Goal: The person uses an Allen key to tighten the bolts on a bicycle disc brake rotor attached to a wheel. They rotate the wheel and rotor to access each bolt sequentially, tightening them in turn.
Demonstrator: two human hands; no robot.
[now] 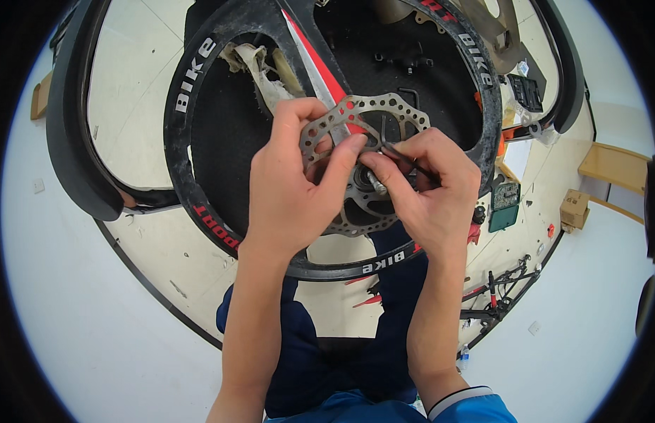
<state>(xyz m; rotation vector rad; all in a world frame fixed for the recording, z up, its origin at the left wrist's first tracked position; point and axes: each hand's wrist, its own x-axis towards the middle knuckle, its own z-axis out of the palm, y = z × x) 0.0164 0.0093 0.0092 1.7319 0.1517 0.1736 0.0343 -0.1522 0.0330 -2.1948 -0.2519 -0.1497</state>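
Observation:
A bicycle wheel (175, 141) with a black rim and a red-and-white spoke lies tilted above my knees. At its hub sits a silver brake disc (392, 103) with a holed, wavy edge. My left hand (295, 183) is closed on the left side of the disc, thumb on its face and fingers behind it. With thumb and fingers together, my right hand (440, 187) grips a dark hex key (406, 159) over the disc's inner part. The key's tip is partly hidden by my fingers. Between my hands the metal axle end (376, 182) sticks out of the hub.
Beneath the wheel is a black surface bearing a crumpled rag (253, 67), another hex key (412, 93) and small black parts (410, 62). To the right lie a green tool case (504, 218), a cardboard box (574, 209) and a black bike frame (493, 299).

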